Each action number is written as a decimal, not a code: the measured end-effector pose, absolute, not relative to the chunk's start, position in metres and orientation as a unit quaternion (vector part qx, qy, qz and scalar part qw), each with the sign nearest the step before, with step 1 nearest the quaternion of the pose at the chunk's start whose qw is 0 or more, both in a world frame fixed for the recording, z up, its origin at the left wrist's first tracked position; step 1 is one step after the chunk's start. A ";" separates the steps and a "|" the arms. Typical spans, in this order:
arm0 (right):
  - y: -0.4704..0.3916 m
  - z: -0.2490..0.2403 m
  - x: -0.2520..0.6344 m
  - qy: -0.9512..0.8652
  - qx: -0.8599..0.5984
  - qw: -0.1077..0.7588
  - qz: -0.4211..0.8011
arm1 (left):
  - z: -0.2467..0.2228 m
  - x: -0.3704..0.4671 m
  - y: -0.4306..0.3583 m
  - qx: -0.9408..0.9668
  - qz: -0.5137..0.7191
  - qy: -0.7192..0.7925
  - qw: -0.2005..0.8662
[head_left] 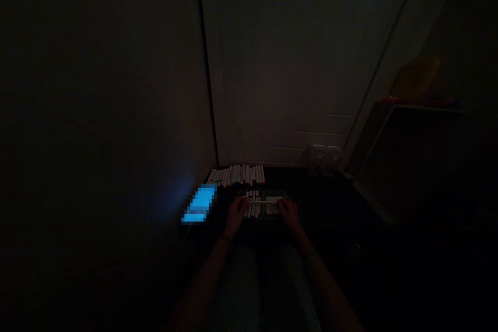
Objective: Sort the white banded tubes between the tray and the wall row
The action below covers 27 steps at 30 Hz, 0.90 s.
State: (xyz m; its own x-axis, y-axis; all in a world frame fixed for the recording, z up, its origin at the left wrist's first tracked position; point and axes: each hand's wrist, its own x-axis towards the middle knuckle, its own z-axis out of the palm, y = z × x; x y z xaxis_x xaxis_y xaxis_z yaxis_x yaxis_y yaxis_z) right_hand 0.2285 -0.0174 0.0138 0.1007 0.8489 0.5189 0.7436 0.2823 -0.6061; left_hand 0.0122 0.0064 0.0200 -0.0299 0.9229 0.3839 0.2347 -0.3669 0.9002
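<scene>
The scene is very dark, so fine detail is lost. A slim white marker (262,202) lies crosswise between my two hands. My left hand (236,211) pinches its left end, and my right hand (288,211) pinches the right end. Below it is a clear case (263,213) with two sections. Several white markers (253,210) lie side by side in the left section. A pale flat piece (273,208) shows in the right one, partly covered by my right hand.
Behind the case, a row of white markers (235,175) with coloured ends lies on the dark table (322,202). A glowing blurred screen (199,204) is at left. Two clear containers (324,160) stand against the back wall. A shelf unit (389,150) rises at right.
</scene>
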 end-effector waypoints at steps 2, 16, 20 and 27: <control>-0.018 0.015 0.228 -0.663 -0.598 0.445 0.069 | 0.021 0.012 0.006 0.622 0.544 0.465 0.317; -0.018 0.012 0.228 -0.660 -0.602 0.443 0.075 | 0.019 0.012 0.006 0.613 0.555 0.456 0.330; -0.018 0.011 0.228 -0.660 -0.602 0.445 0.066 | 0.016 0.012 0.008 0.613 0.557 0.455 0.328; -0.020 0.014 0.228 -0.671 -0.587 0.447 0.075 | 0.022 0.014 0.004 0.608 0.555 0.461 0.331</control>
